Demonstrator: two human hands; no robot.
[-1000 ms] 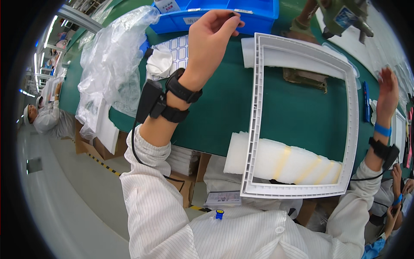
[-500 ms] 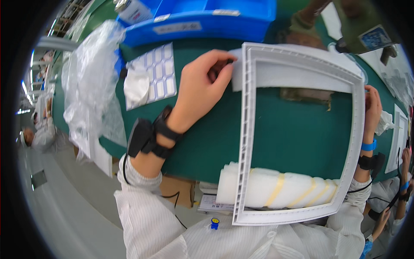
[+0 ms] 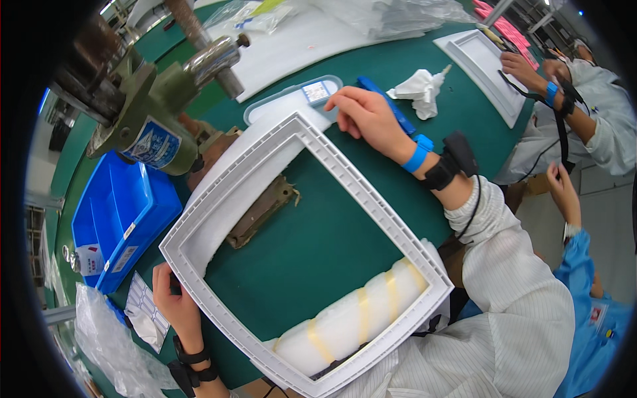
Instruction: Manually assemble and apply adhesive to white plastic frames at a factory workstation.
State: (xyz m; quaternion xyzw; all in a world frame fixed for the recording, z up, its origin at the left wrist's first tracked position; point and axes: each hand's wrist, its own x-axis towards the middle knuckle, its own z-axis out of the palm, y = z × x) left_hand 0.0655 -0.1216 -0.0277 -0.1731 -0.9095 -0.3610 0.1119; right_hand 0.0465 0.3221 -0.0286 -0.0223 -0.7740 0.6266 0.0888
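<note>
A white plastic frame (image 3: pixel 371 199) lies tilted in front of me. Its far side rests over a white foam sheet (image 3: pixel 229 205); its near side lies over a white wrapped roll (image 3: pixel 345 318) with yellow tape bands. My right hand (image 3: pixel 371 119) hovers by the frame's far corner, beside the foam sheet's end, fingers bent and apart with nothing visible between them. Beside the frame's left corner, my left hand (image 3: pixel 176 302) has curled fingers close against the outer edge. The frame partly hides these fingertips, and what they grip, if anything, does not show.
A green press-like machine (image 3: pixel 162 126) stands far left, above a blue divided bin (image 3: pixel 142 212). Nearby are a label sheet (image 3: pixel 142 312) and a clear plastic bag (image 3: pixel 119 345). Crumpled white tissue (image 3: pixel 421 93) lies beyond my right hand. Co-workers sit at right by another white frame (image 3: pixel 481 66).
My view has swung to the right. My right hand has moved from the frame's right side to its far corner. My left hand has left its pinch at the foam sheet and sits lower beside the frame.
</note>
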